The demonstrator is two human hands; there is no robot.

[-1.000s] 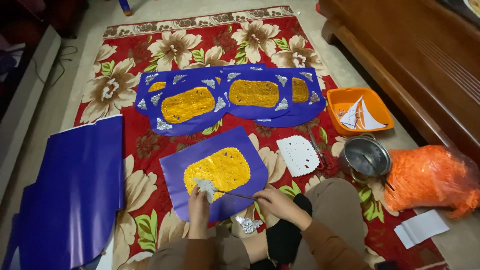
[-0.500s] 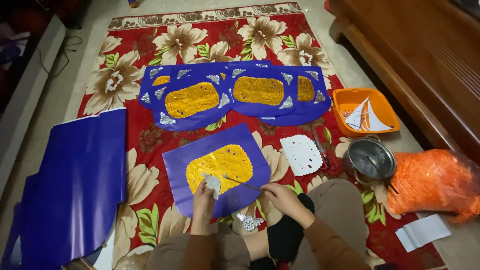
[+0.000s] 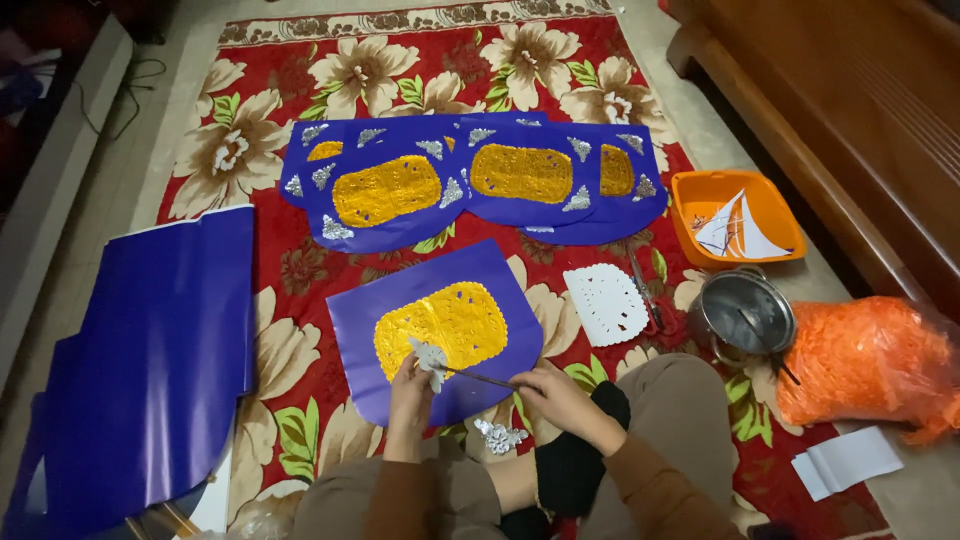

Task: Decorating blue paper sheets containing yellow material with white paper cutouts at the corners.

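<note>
A purple paper sheet [image 3: 440,270] with a gold cut-out panel [image 3: 445,325] lies on the rug in front of me. My left hand [image 3: 408,392] holds a small silver paper ornament [image 3: 428,353] over the sheet's near edge. My right hand [image 3: 556,393] grips a thin stick [image 3: 480,376] whose tip touches the ornament. More silver ornaments [image 3: 498,436] lie between my knees.
Several finished purple sheets with gold panels [image 3: 470,175] lie farther up the red floral rug [image 3: 260,150]. A stack of purple paper [image 3: 150,350] is at left. At right are a white cut-out [image 3: 607,303], scissors [image 3: 648,300], an orange tray [image 3: 690,195], a metal pot [image 3: 745,315] and an orange bag [image 3: 865,365].
The silver ornament in my left hand has risen a little and turned. The stick in my right hand now reaches it. The view has shifted slightly.
</note>
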